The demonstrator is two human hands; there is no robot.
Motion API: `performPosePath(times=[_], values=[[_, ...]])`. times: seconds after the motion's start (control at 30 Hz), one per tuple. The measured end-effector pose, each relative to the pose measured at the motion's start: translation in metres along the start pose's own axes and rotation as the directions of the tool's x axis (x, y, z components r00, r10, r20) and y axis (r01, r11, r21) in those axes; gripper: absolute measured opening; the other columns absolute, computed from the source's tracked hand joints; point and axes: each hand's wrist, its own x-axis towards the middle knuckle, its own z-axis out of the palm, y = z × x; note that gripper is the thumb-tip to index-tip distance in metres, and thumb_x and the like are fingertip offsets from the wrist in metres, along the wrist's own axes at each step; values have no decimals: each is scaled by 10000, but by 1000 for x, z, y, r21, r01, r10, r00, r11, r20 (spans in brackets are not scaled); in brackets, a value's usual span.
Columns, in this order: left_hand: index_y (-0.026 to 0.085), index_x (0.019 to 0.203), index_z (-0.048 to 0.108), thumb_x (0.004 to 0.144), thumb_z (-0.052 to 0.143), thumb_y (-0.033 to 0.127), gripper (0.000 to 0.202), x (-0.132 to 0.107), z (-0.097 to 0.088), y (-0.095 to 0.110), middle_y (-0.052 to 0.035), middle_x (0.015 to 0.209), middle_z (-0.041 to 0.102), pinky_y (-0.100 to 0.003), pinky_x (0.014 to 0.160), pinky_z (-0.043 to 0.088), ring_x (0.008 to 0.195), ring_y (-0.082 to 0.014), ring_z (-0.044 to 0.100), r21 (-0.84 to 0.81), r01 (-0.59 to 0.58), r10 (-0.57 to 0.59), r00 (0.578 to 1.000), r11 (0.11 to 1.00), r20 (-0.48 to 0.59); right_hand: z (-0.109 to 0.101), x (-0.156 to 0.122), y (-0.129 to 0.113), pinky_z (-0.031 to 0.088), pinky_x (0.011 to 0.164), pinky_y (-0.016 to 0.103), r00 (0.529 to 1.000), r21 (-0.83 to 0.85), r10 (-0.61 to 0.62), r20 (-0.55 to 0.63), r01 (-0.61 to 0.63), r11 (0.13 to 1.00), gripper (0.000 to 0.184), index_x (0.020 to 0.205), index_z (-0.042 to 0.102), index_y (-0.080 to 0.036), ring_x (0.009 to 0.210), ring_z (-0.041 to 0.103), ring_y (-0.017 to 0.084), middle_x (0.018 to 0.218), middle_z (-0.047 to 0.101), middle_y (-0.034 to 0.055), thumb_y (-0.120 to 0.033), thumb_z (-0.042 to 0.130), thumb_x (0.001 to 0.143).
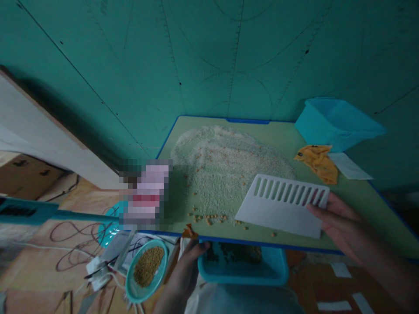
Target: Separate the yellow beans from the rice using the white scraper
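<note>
In my right hand (340,222) is a white slotted plastic scraper (281,213), pinched at its right end with the thumb on top. It is tilted over the front right of the green-topped table (281,131). Pale grains (225,161) spread across the tabletop, with small orange-brown bits among them. Larger tan pieces (212,218) lie in a loose row close to the front edge. Below that edge, my left hand (186,266) is closed at the left rim of a blue tray (242,277). Dark and brownish matter shows inside this tray.
A blue bin (337,122) stands at the table's back right, beside a yellow cloth (319,161) and a white sheet (350,165). A pixelated item covers the left edge. Lower left, a blue bowl (131,279) holds tan pieces, near cables and a cardboard box (29,179).
</note>
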Motion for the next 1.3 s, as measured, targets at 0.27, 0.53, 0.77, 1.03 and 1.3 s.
performPosePath(times=[0.27, 0.53, 0.77, 1.03, 1.3], values=[[248, 1036, 763, 657, 774, 219, 381, 0, 2, -3, -27, 1108, 787, -443, 1101, 383, 1241, -330, 579, -25, 1, -1, 1000, 1000, 4, 1, 2, 0, 583, 711, 281, 1000, 10, 6, 20, -7, 1000, 326, 878, 707, -293, 818, 729, 208, 860, 788, -20, -329, 859, 591], [228, 1010, 770, 642, 781, 230, 368, 0, 6, -1, -39, 1135, 778, -410, 1121, 351, 1287, -324, 535, -10, -10, 10, 1000, 1000, -5, -5, 3, 3, 575, 777, 336, 997, -26, 40, 59, -39, 999, 292, 898, 707, -296, 866, 728, 234, 897, 787, 0, -331, 836, 638], [221, 968, 778, 646, 770, 229, 323, 4, 9, -4, -49, 1061, 801, -442, 1091, 388, 1231, -350, 583, 6, 4, -4, 1000, 1000, 12, -5, 1, 4, 560, 814, 376, 995, -15, 39, 91, -38, 999, 283, 892, 709, -285, 902, 723, 265, 908, 787, 14, -302, 830, 636], [189, 928, 782, 642, 775, 241, 290, 10, 15, -11, -62, 921, 824, -455, 994, 480, 1056, -355, 691, 53, 44, -44, 999, 998, -9, -3, -10, 8, 540, 748, 358, 995, -46, 2, 105, 3, 999, 212, 883, 695, -263, 835, 719, 252, 865, 782, 9, -334, 778, 701], [234, 924, 792, 592, 832, 264, 336, 22, 12, -13, -28, 962, 821, -443, 978, 511, 1136, -352, 650, 70, 83, -84, 996, 994, 22, -6, -19, 17, 496, 771, 296, 988, -144, -33, 154, 55, 988, 185, 929, 685, -247, 805, 686, 179, 854, 758, -21, -304, 728, 758]])
